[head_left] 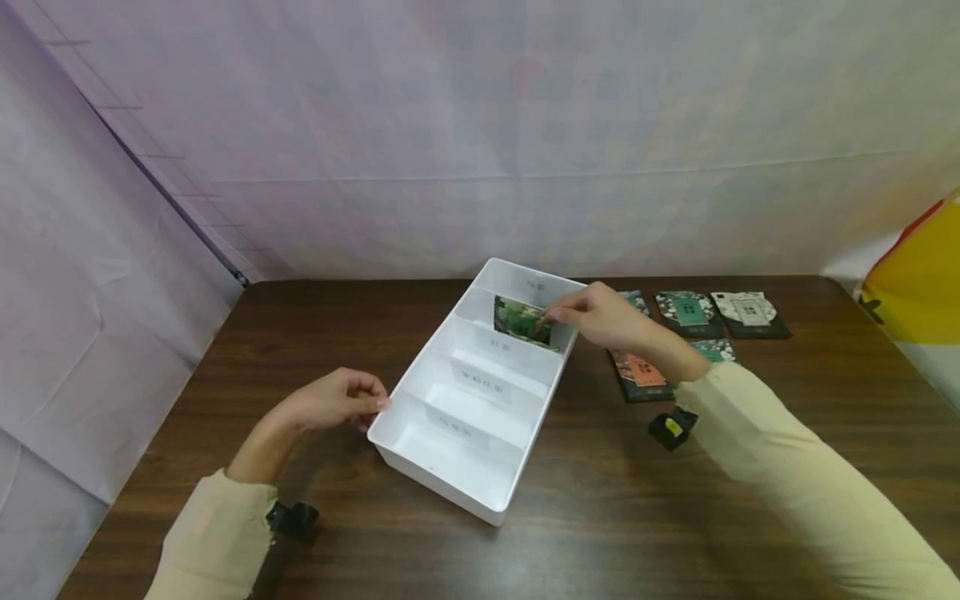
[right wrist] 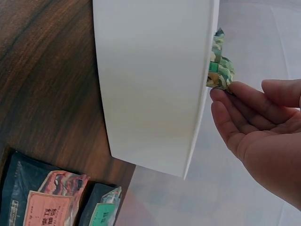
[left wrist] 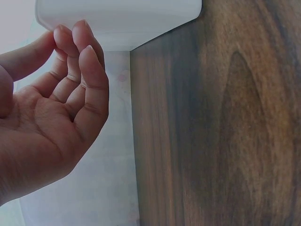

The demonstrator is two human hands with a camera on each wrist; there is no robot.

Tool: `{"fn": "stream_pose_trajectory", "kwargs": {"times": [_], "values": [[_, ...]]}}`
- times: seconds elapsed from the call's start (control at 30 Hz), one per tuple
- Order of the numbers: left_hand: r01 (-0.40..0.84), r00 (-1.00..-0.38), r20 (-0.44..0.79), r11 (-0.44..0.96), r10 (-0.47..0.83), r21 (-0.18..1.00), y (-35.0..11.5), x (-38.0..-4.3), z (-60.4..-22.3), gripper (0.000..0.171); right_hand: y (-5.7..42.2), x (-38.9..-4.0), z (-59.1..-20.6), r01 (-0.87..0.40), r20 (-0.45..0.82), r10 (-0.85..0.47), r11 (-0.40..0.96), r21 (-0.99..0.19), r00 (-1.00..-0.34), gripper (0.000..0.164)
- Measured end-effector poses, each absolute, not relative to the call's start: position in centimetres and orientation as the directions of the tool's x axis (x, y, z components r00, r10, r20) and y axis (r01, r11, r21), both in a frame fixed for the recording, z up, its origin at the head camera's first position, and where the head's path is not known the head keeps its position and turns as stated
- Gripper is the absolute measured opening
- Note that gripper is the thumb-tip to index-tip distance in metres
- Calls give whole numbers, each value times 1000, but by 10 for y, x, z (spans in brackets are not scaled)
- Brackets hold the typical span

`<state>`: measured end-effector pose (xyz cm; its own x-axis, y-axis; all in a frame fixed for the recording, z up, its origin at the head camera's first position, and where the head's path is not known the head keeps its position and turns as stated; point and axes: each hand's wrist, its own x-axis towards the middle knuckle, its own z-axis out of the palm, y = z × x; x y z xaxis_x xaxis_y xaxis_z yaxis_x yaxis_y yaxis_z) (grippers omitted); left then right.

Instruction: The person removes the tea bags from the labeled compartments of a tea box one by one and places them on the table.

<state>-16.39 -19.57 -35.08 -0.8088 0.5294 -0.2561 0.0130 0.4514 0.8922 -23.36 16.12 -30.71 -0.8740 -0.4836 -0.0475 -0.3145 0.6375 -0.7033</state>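
Note:
A white divided tray (head_left: 442, 485) with labelled compartments stands at an angle on the table. My left hand (head_left: 339, 400) grips its rim at the near left corner, thumb on top and fingers bent against the outer wall (left wrist: 141, 16). In the far part of the tray, a green patterned packet (head_left: 517, 321) leans upright against a divider, its top showing above the side wall (right wrist: 150, 84). My right hand (head_left: 611, 315) reaches over the tray's right side. Its fingertips (right wrist: 221, 94) touch the packet's edge; the thumb stands apart from it.
Right of the tray lie several packets: a coral one (head_left: 642, 375), a green one (head_left: 686, 310) and a white one (head_left: 750, 312). Another green packet (head_left: 712, 350) is partly hidden by the right arm. A pale curtain (head_left: 525, 167) hangs behind the table.

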Motion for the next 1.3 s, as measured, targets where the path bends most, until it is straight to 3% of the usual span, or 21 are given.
{"fn": "stream_pose_trajectory", "kwargs": {"times": [0.3,1.3], "values": [[17,-804,-250,442,539,897,-196,-164,-351,16,167,-233,-294,-369,17,-486,640,-674,-874,26],[19,-806,-250,446,536,895,-198,-163,-351,16,200,-223,-250,-246,-9,-373,628,-738,-928,33]]}}
